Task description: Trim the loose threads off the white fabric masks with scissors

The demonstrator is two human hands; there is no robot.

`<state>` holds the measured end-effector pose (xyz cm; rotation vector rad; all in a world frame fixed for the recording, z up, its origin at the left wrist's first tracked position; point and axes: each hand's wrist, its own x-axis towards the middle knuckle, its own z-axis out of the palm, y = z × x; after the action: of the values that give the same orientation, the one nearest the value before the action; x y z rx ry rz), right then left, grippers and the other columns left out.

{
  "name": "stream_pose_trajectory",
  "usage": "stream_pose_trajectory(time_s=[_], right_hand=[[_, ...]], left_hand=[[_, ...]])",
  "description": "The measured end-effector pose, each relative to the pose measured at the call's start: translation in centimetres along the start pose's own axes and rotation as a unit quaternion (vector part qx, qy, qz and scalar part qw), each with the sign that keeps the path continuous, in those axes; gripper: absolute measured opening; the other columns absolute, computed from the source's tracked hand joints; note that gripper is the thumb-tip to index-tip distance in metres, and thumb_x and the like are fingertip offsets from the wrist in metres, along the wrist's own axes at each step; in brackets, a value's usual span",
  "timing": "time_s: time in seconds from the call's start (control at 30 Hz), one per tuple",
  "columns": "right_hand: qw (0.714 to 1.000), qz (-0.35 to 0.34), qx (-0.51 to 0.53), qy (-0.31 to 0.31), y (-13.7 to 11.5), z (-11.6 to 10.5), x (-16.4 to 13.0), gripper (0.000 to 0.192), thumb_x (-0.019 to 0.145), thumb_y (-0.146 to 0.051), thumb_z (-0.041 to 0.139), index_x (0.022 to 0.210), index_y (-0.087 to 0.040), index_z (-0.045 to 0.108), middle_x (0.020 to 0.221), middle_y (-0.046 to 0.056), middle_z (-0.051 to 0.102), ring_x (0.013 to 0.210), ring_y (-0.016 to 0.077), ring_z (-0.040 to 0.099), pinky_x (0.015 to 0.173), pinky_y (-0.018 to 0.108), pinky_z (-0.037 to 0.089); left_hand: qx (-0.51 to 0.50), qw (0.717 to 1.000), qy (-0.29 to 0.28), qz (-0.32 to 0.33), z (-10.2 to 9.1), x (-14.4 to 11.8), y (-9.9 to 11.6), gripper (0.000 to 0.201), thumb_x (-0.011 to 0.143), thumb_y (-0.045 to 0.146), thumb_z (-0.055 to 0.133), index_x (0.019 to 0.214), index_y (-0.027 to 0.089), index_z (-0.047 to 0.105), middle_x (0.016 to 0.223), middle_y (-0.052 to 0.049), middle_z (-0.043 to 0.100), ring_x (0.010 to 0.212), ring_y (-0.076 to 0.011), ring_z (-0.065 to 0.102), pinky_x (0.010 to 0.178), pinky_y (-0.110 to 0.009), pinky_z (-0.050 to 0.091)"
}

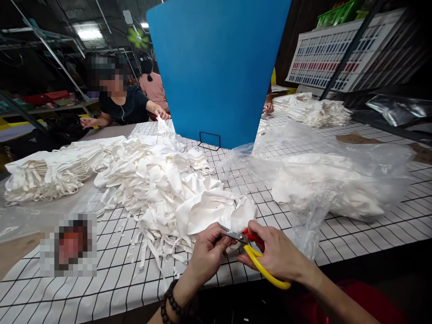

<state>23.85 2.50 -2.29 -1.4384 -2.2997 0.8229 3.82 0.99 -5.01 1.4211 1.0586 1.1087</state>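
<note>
Yellow-red scissors gripped by curled right hand; left hand pinches white cloth

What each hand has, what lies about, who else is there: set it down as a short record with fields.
Left hand: at the blades, against white cloth; exact grip unclear
Right hand: holds scissors by red and yellow handles
Table: white with black grid lines
Left of hands: loose heap, stack beyond it
Right of hands: clear bag, white cloth inside
Ahead: upright blue board
Others: person in dark shirt, one hand at the cloth
</note>
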Motion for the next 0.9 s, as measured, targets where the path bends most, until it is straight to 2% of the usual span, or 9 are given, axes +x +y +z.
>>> stream_pose_trajectory(time_s=[0.3, 0.43, 0.5, 0.57, 0.63, 0.7, 0.77, 0.83, 0.9], right_hand=[[1.0, 0.008, 0.018, 0.013, 0.4, 0.4, 0.0, 0.035, 0.072, -0.045, 0.07, 0.07, -0.023, 0.043, 0.057, -0.007, 0.049, 0.051, 0.0116, 0.041, 0.05, 0.023, 0.026], [0.994, 0.012, 0.106, 0.028, 1.7, 1.1, 0.3, 0.038, 0.073, -0.047, 0.07, 0.071, -0.023, 0.041, 0.057, -0.008, 0.044, 0.052, 0.0108, 0.038, 0.049, 0.023, 0.027], [0.983, 0.032, 0.174, 0.048, 2.7, 1.4, 0.6, 0.036, 0.077, -0.047, 0.066, 0.073, -0.023, 0.039, 0.061, -0.007, 0.045, 0.055, 0.0111, 0.041, 0.05, 0.022, 0.031], [0.976, 0.079, 0.184, 0.087, 3.7, 1.6, 1.2, 0.03, 0.081, -0.043, 0.063, 0.076, -0.023, 0.041, 0.065, -0.006, 0.051, 0.058, 0.0123, 0.048, 0.052, 0.022, 0.036], [0.978, 0.135, 0.086, 0.132, 4.6, 1.6, 2.1, 0.019, 0.083, -0.034, 0.06, 0.084, -0.022, 0.046, 0.073, -0.002, 0.059, 0.063, 0.0145, 0.055, 0.056, 0.023, 0.04], [0.969, 0.177, -0.044, 0.164, 5.3, 1.3, 3.4, 0.014, 0.084, -0.022, 0.057, 0.096, -0.02, 0.049, 0.084, 0.003, 0.064, 0.072, 0.0176, 0.061, 0.061, 0.024, 0.042], [0.952, 0.202, -0.132, 0.189, 6.2, 0.8, 4.7, 0.019, 0.084, -0.011, 0.052, 0.102, -0.016, 0.05, 0.093, 0.011, 0.066, 0.084, 0.0225, 0.062, 0.068, 0.027, 0.042], [0.935, 0.225, -0.168, 0.216, 7.2, 0.1, 5.8, 0.017, 0.086, -0.004, 0.045, 0.1, -0.011, 0.051, 0.097, 0.019, 0.064, 0.094, 0.0286, 0.06, 0.075, 0.032, 0.04], [0.92, 0.245, -0.195, 0.237, 8.5, -0.8, 6.5, 0.017, 0.088, -0.002, 0.04, 0.097, -0.009, 0.053, 0.096, 0.024, 0.063, 0.097, 0.0325, 0.059, 0.079, 0.036, 0.039]], left_hand=[[-0.012, 1.0, -0.003, -0.025, 0.0, -0.1, -0.2, 0.026, 0.087, 0.035, 0.06, 0.076, 0.014, 0.069, 0.078, -0.004, 0.055, 0.065, -0.0132, 0.054, 0.053, -0.022, 0.048], [0.004, 1.0, 0.015, -0.005, 0.0, 0.1, -0.6, 0.026, 0.088, 0.036, 0.059, 0.075, 0.015, 0.068, 0.074, -0.003, 0.056, 0.065, -0.0129, 0.055, 0.058, -0.023, 0.047], [0.023, 0.998, 0.05, 0.014, -1.2, 1.1, -0.3, 0.026, 0.089, 0.035, 0.058, 0.074, 0.015, 0.065, 0.069, -0.002, 0.058, 0.065, -0.0134, 0.056, 0.062, -0.024, 0.047], [0.051, 0.991, 0.111, 0.049, -3.6, 3.2, 0.8, 0.024, 0.089, 0.034, 0.057, 0.074, 0.017, 0.061, 0.068, -0.002, 0.06, 0.067, -0.0146, 0.057, 0.066, -0.026, 0.048], [0.122, 0.968, 0.189, 0.11, -7.0, 6.4, 2.6, 0.021, 0.088, 0.035, 0.057, 0.076, 0.018, 0.06, 0.075, -0.003, 0.064, 0.073, -0.0168, 0.06, 0.072, -0.029, 0.049], [0.256, 0.922, 0.244, 0.155, -10.4, 9.9, 4.9, 0.022, 0.09, 0.035, 0.052, 0.081, 0.018, 0.062, 0.085, -0.005, 0.066, 0.086, -0.0199, 0.062, 0.085, -0.033, 0.048], [0.409, 0.874, 0.235, 0.121, -12.5, 12.7, 6.9, 0.028, 0.091, 0.037, 0.047, 0.087, 0.015, 0.065, 0.111, -0.013, 0.064, 0.106, -0.0267, 0.059, 0.097, -0.04, 0.044], [0.525, 0.82, 0.226, 0.03, -12.5, 13.8, 7.5, 0.043, 0.091, 0.045, 0.046, 0.105, 0.009, 0.064, 0.141, -0.024, 0.042, 0.115, -0.037, 0.054, 0.098, -0.051, 0.042], [0.594, 0.78, 0.197, -0.017, -10.8, 13.1, 6.3, 0.065, 0.088, 0.057, 0.045, 0.127, 0.006, 0.053, 0.156, -0.026, 0.012, 0.119, -0.0454, 0.049, 0.095, -0.059, 0.042]])
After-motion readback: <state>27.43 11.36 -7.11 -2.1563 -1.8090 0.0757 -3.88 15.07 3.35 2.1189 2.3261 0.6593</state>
